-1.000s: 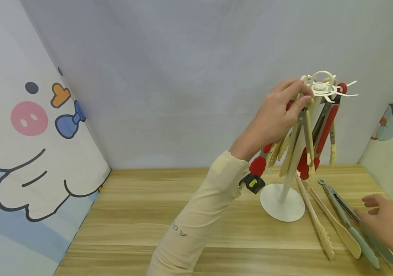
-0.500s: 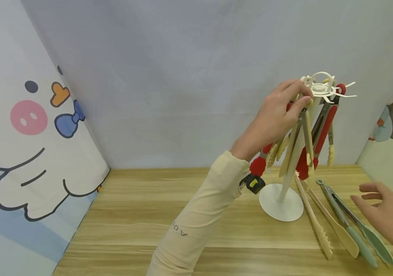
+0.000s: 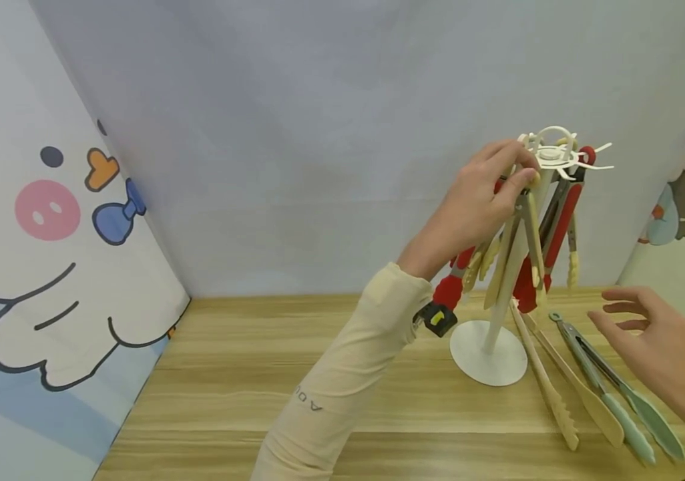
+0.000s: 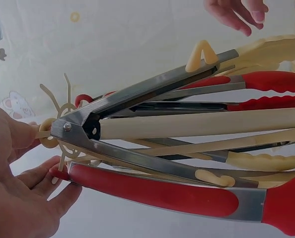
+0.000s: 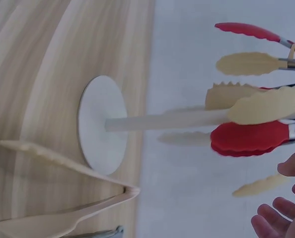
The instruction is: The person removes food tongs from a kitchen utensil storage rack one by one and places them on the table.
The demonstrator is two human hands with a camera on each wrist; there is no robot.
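My left hand [image 3: 487, 190] is at the top of the white rack [image 3: 488, 353], its thumb and fingers pinching the cream-ended metal tongs [image 4: 147, 89] by their ring end. In the left wrist view these tongs hang spread on a hook, and the fingers also lie against the ring of red-handled tongs [image 4: 157, 191]. My right hand [image 3: 657, 334] hovers above the table's right side with loose fingers, holding nothing. Under it lie green tongs [image 3: 633, 427], and left of those, spread beige tongs [image 3: 549, 387] with one scalloped and one flat arm.
Other red tongs [image 3: 565, 227] and several cream-tipped ones hang around the rack's pole [image 5: 157, 121]. The wooden table [image 3: 246, 374] meets a pale backdrop [image 3: 318, 167] behind the rack. A wall with cartoon figures [image 3: 48, 210] stands at the left.
My right hand has risen from the green tongs and moved left toward the rack. My left hand keeps its grip at the top. The view has shifted slightly.
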